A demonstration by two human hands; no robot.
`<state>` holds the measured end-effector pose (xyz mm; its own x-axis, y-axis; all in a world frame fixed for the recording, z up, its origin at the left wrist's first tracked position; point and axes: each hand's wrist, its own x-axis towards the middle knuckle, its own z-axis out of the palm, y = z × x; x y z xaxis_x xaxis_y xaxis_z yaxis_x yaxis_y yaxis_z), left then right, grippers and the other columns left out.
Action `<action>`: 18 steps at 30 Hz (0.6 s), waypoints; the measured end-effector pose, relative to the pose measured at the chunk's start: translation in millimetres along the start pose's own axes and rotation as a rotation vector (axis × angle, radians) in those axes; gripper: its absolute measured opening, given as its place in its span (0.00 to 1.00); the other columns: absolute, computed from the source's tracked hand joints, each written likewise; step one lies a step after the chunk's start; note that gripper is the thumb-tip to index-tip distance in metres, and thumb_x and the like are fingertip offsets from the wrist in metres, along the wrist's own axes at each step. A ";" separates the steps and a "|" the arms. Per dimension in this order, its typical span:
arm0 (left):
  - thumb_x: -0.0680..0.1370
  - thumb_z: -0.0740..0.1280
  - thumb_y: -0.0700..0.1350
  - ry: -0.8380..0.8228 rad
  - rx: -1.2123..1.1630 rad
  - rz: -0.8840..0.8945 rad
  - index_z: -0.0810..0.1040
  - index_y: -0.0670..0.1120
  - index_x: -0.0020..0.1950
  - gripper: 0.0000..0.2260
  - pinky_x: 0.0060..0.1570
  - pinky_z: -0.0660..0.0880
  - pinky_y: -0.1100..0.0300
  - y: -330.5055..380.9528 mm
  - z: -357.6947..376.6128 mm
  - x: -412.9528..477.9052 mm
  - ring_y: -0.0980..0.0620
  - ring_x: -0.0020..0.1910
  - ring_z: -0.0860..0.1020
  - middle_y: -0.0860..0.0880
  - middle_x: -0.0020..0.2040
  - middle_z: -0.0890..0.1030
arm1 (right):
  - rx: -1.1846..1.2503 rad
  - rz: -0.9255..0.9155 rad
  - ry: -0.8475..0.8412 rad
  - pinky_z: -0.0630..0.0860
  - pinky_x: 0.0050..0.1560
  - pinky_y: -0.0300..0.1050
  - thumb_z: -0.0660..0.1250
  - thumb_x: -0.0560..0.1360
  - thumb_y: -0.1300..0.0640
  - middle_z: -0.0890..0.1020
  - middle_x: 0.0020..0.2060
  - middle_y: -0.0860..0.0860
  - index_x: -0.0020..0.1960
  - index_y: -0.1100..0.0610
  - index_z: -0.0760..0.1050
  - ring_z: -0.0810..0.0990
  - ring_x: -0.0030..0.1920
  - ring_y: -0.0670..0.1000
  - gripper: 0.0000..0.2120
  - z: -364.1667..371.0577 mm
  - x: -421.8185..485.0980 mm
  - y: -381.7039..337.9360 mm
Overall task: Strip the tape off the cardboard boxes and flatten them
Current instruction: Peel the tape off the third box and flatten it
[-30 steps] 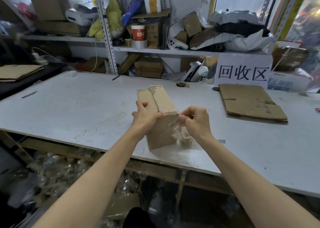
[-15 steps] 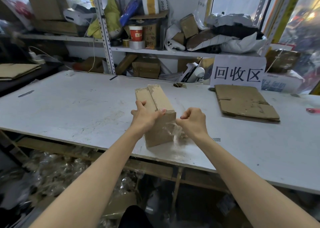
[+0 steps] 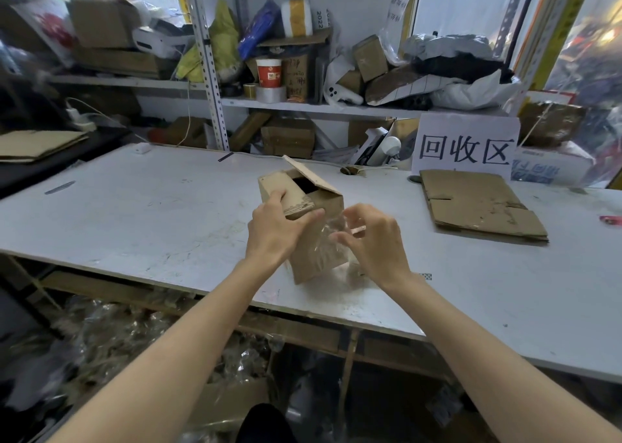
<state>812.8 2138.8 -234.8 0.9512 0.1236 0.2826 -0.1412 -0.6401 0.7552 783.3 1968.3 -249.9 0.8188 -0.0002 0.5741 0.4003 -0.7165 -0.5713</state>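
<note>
Box [image 3: 304, 266] is standing on end near the 6 o'clock edge of the table [image 3: 134, 213], pretty much dead centre. Left hand [image 3: 274, 229] is gripping its top, thumb curled over the near flap and fingers hooking the 9 o'clock side. Right hand [image 3: 373, 240] is sitting at the box's 3 o'clock, fingers loosely curled and pinching a crinkly wad of clear tape [image 3: 331, 237] that looks like it's clinging to the box's side. The lid flap [image 3: 308, 175] is popping up toward 12 o'clock, so I'm guessing the top seam is done and the side strip is what's coming off. My two cents: I'd be pulling low and along the face, not straight out, since this thin film is stretching and snapping easily, and plain brown corrugated is shedding its paper skin if yanked. I'd also be bracing hard with the left so the light box isn't tipping. A flattened stack [image 3: 478, 207] is lying at 2 o'clock.
</note>
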 end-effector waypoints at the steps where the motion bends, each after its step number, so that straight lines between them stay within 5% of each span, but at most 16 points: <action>1: 0.70 0.71 0.66 0.023 0.025 0.015 0.69 0.48 0.72 0.36 0.54 0.78 0.48 1.8 -0.3 -0.5 0.45 0.54 0.77 0.45 0.58 0.79 | -0.020 -0.033 0.005 0.80 0.43 0.50 0.77 0.68 0.59 0.81 0.41 0.53 0.45 0.62 0.79 0.81 0.40 0.52 0.11 -0.5 2.9 -1.3; 11: 0.72 0.70 0.65 0.034 -0.033 0.009 0.74 0.49 0.67 0.29 0.48 0.74 0.55 0.0 -6.3 5.3 0.49 0.47 0.74 0.53 0.48 0.75 | -0.055 -0.162 -0.054 0.77 0.40 0.54 0.69 0.70 0.69 0.79 0.36 0.57 0.37 0.66 0.75 0.79 0.36 0.56 0.04 -0.4 2.7 -3.4; 18: 0.72 0.72 0.62 0.025 -0.119 -0.040 0.78 0.55 0.52 0.15 0.48 0.81 0.43 -1.0 -26.1 22.1 0.44 0.50 0.80 0.50 0.48 0.80 | 0.011 -0.099 -0.004 0.81 0.39 0.49 0.73 0.68 0.68 0.80 0.35 0.54 0.40 0.63 0.75 0.80 0.35 0.50 0.07 -9.6 -7.5 13.1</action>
<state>826.8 2161.9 -213.9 0.9499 0.1666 0.2643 -0.1363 -0.5401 0.8305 778.5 1952.2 -256.1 0.7769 0.0730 0.6254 0.4836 -0.7052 -0.5184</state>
